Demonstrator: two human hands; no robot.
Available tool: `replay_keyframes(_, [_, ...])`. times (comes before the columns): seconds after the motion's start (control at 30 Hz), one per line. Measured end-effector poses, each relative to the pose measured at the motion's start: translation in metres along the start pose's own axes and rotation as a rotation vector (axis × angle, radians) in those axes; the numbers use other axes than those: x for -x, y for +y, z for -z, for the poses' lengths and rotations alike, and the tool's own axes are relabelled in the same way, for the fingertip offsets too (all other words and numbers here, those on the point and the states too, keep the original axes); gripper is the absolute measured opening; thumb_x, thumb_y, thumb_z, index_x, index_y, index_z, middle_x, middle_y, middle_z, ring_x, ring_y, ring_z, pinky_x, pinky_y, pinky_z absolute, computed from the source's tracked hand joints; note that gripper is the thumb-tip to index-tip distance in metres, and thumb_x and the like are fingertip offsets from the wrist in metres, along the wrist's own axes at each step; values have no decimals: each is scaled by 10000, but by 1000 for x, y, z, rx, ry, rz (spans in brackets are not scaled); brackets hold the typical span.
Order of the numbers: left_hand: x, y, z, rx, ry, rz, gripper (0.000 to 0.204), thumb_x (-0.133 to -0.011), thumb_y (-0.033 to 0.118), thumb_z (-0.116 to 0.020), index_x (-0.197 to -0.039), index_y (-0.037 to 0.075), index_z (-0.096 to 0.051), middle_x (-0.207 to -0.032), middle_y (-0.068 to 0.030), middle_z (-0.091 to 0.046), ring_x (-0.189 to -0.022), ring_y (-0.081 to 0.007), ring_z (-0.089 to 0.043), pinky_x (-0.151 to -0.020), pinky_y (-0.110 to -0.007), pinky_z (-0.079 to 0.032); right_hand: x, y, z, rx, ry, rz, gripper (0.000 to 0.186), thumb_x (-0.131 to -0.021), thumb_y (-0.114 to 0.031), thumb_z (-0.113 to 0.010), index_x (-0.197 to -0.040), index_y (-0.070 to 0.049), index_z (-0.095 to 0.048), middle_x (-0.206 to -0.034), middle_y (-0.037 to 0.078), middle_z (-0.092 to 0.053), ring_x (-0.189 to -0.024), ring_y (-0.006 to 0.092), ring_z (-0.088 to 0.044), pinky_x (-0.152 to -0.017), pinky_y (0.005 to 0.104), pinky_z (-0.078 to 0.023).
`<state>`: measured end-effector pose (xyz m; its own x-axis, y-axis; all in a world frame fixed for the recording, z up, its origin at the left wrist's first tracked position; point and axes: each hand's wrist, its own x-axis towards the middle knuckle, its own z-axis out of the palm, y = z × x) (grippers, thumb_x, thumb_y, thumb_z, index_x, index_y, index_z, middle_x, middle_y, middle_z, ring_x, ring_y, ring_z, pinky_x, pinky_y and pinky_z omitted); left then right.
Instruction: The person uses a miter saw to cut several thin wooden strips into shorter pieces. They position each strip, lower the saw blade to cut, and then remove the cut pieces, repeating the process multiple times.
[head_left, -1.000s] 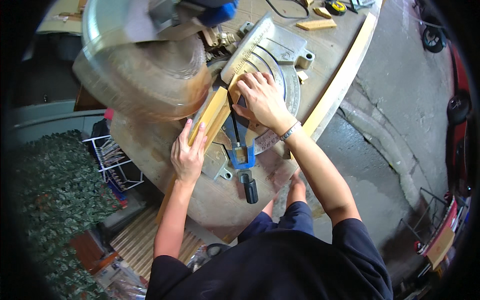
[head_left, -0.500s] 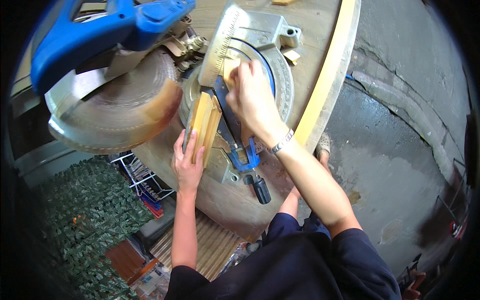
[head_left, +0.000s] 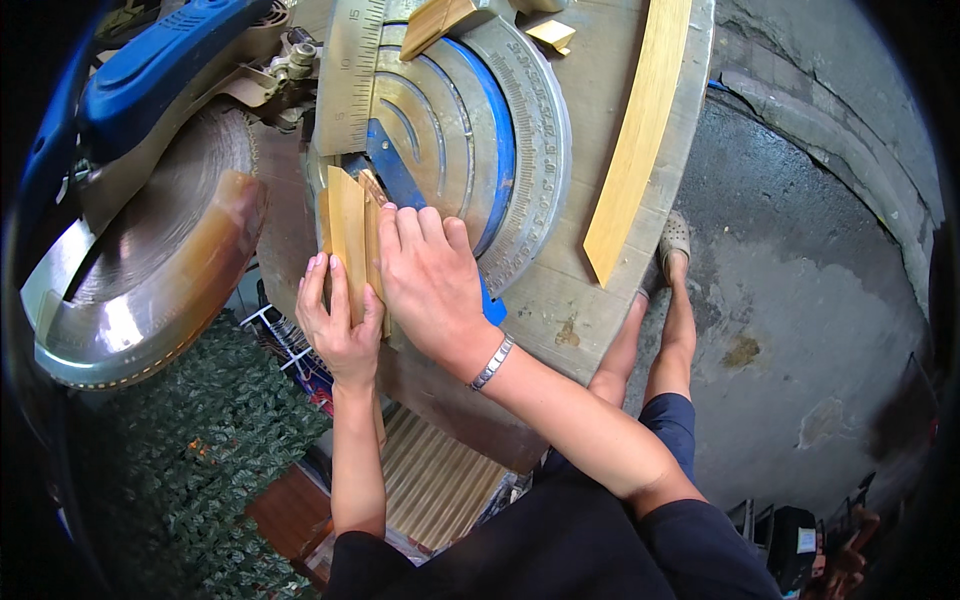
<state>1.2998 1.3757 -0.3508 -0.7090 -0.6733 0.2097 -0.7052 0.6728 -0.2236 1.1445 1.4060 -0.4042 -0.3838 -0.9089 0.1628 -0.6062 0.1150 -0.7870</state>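
Note:
A yellowish wooden moulding point(head_left: 348, 225) with a slanted cut end lies along the fence of a mitre saw. My left hand point(head_left: 342, 325) grips its near part, fingers over the left side and thumb on the right. Close beside it, my right hand point(head_left: 432, 280) has its fingers bent together against the moulding's right edge, near the cut end; its thumb is hidden. The metal fence with a ruler scale point(head_left: 350, 80) stands beyond the cut end. Raised at the left are the saw's round blade point(head_left: 190, 200) and blue handle point(head_left: 165, 65).
The round saw table point(head_left: 450, 130) has a blue slot plate. A wooden offcut point(head_left: 435, 25) rests by the fence, a smaller one point(head_left: 550, 36) behind the angle scale. Along the bench's right side lies a long wooden strip point(head_left: 640, 140). Another person's foot point(head_left: 675, 235) shows beyond.
My right hand has come back from the far part of the saw table to the moulding. The offcut now lies free by the fence. The whole view has shifted.

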Motion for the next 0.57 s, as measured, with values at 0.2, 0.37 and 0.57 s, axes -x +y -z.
replay_keyframes(0.2, [-2, 0, -5, 116, 19, 53, 536, -791, 25, -763, -1313, -10, -644, -1383, -177, -550, -1256, -349, -572, -1045, -438, -483, 2, 6, 2, 7, 15, 44, 475, -833, -195, -576, -1236, 56, -604, -884, 44, -524, -890, 177, -519, -796, 319, -373])
replay_keyframes(0.37, [-9, 2, -5, 112, 3, 60, 537, -794, 8, -760, -1320, 5, -651, -1399, -187, -531, -1275, -356, -556, -1051, -436, -481, 1, 8, 4, 15, -12, 44, 469, -852, -211, -557, -1228, 64, -610, -882, 43, -524, -883, 172, -518, -794, 303, -372])
replay_keyframes(0.57, [-18, -6, -1, 204, -102, 112, 534, -805, 25, -769, -1326, 24, -655, -1502, -206, -447, -1340, -399, -486, -1116, -477, -412, -4, 9, 7, -25, -39, 17, 474, -863, -232, -559, -1221, 73, -620, -896, 44, -546, -896, 162, -523, -805, 296, -376])
